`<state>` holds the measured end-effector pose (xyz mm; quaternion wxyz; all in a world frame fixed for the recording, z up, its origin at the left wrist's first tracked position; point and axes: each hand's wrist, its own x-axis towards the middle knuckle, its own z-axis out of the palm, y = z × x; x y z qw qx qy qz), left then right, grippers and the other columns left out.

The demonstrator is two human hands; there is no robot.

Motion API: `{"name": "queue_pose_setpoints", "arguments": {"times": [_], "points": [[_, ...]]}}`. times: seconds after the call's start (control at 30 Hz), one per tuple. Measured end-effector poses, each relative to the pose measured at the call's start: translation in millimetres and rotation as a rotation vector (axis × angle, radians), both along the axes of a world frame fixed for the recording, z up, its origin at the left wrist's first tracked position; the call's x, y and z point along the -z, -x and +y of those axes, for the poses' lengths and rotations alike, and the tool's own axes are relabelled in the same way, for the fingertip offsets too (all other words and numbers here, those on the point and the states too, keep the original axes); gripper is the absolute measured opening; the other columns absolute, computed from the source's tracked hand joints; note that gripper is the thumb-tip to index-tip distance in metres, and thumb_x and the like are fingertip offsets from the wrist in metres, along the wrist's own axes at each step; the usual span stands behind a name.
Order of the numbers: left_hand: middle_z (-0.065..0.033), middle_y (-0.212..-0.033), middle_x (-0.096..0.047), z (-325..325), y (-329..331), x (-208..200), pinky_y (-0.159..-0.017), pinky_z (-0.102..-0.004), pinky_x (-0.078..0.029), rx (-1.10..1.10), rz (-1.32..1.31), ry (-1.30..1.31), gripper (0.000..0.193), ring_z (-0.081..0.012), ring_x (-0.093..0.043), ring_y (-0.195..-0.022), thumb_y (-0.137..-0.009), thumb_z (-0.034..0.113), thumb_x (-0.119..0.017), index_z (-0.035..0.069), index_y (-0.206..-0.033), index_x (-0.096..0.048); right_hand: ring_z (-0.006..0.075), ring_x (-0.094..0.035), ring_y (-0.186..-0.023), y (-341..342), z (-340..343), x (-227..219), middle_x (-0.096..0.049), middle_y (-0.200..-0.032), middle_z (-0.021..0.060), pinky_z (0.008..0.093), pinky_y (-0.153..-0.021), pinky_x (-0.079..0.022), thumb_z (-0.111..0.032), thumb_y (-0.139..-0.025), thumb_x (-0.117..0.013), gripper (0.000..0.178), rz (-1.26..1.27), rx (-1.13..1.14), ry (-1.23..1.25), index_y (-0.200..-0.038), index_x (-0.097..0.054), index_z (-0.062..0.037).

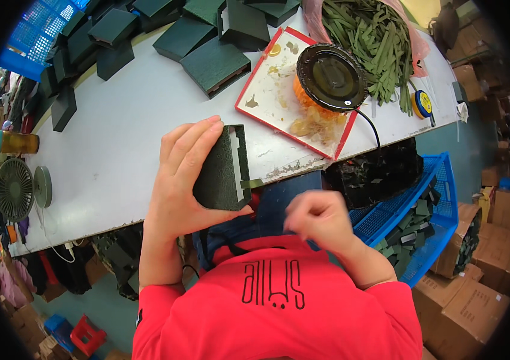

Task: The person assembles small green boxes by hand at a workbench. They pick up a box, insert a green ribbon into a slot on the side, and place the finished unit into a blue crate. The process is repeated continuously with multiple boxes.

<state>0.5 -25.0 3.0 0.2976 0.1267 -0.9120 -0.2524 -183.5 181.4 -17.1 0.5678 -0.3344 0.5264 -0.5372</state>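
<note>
My left hand [177, 174] is closed around a dark green textured box [216, 171], holding it upright at the table's near edge. The thumb lies under its lower end and the fingers run along its far side. The box's narrow open side is turned to the right and shows a pale inner edge. From that side a short olive-green ribbon [252, 183] sticks out. Apart from the box, over my lap, my right hand [321, 219] has its fingers curled together and slightly blurred. Whether anything is between those fingers cannot be made out.
A round black-rimmed pot [331, 75] with a cord stands on a red-edged tray [261, 114] stained amber. Behind it lies a bag of green ribbon strips [375, 48]. More green boxes [216, 65] are heaped at the back. A fan [15, 189] sits left; a blue crate [444, 204] right.
</note>
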Motion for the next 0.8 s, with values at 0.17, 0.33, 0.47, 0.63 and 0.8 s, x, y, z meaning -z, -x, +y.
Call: {"name": "queue_pose_setpoints", "arguments": {"times": [0.17, 0.33, 0.47, 0.63, 0.8], "points": [[-0.0218, -0.142, -0.055, 12, 7, -1, -0.106, -0.0496, -0.043, 0.112, 0.017, -0.052, 0.109, -0.0405, -0.053, -0.125, -0.056, 0.049, -0.095, -0.003, -0.142, -0.052, 0.0099, -0.058, -0.064, -28, -17, 21, -0.072, -0.085, 0.0086, 0.0236, -0.068, -0.049, -0.038, -0.109, -0.051, 0.046, -0.450, -0.056, -0.117, -0.125, -0.065, 0.0024], [-0.0215, -0.142, -0.056, 12, -6, -2, -0.106, -0.0508, -0.042, 0.111, -0.068, -0.057, 0.111, -0.0417, -0.052, -0.126, -0.057, 0.054, -0.094, -0.003, -0.142, -0.052, 0.0085, -0.062, -0.069, -4, -7, 24, -0.072, -0.118, 0.0117, 0.0218, -0.064, -0.051, -0.023, -0.107, -0.057, 0.034, -0.649, 0.499, 0.091, -0.132, -0.062, -0.0008], [-0.0207, -0.143, -0.055, 7, -21, 2, -0.107, -0.0508, -0.042, 0.036, -0.107, -0.074, 0.110, -0.0418, -0.051, -0.128, -0.054, 0.048, -0.095, -0.002, -0.142, -0.052, 0.0089, -0.066, -0.077, 20, -6, 15, -0.071, -0.116, 0.0125, 0.0218, -0.069, -0.056, -0.023, -0.108, -0.054, 0.039, -0.595, 0.650, 0.137, -0.139, -0.053, 0.0017], [-0.0187, -0.143, -0.055, 5, -30, 8, -0.106, -0.0506, -0.043, -0.028, -0.133, -0.098, 0.110, -0.0414, -0.050, -0.128, -0.051, 0.038, -0.097, -0.002, -0.143, -0.052, 0.0103, -0.068, -0.082, 31, -9, 6, -0.070, -0.113, 0.0121, 0.0254, -0.075, -0.059, -0.021, -0.109, -0.051, 0.046, -0.598, 0.732, 0.118, -0.147, -0.042, 0.0031], [-0.0182, -0.143, -0.055, 5, -31, 7, -0.106, -0.0501, -0.043, -0.026, -0.147, -0.099, 0.111, -0.0410, -0.050, -0.127, -0.050, 0.037, -0.097, -0.001, -0.144, -0.051, 0.0104, -0.063, -0.069, 36, -10, 13, -0.070, -0.098, 0.0095, 0.0246, -0.061, -0.053, -0.021, -0.108, -0.056, 0.036, -0.526, 0.754, 0.175, -0.135, -0.051, 0.0014]]}}
